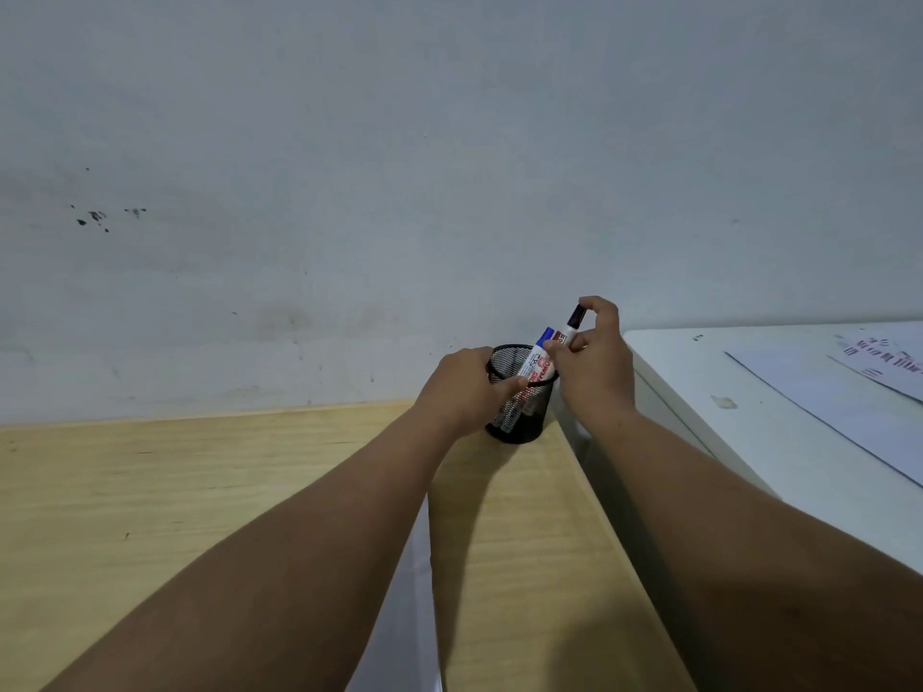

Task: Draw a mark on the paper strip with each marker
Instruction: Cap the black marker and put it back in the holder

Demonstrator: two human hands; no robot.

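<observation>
A black mesh pen cup [524, 422] stands at the far right end of the wooden table, close to the wall. My left hand [462, 389] wraps around its left side. My right hand [597, 362] pinches a black-capped white marker [572, 327] just above the cup's rim, tilted up to the right. A blue-capped marker [538, 353] leans in the cup beside it. A white paper strip [407, 596] lies on the table between my forearms, partly hidden by my left arm.
The light wooden table [150, 516] runs along a grey-white wall [399, 167]. A white cabinet or desk [749, 402] stands against its right edge, slightly higher, with printed sheets [849, 392] on top.
</observation>
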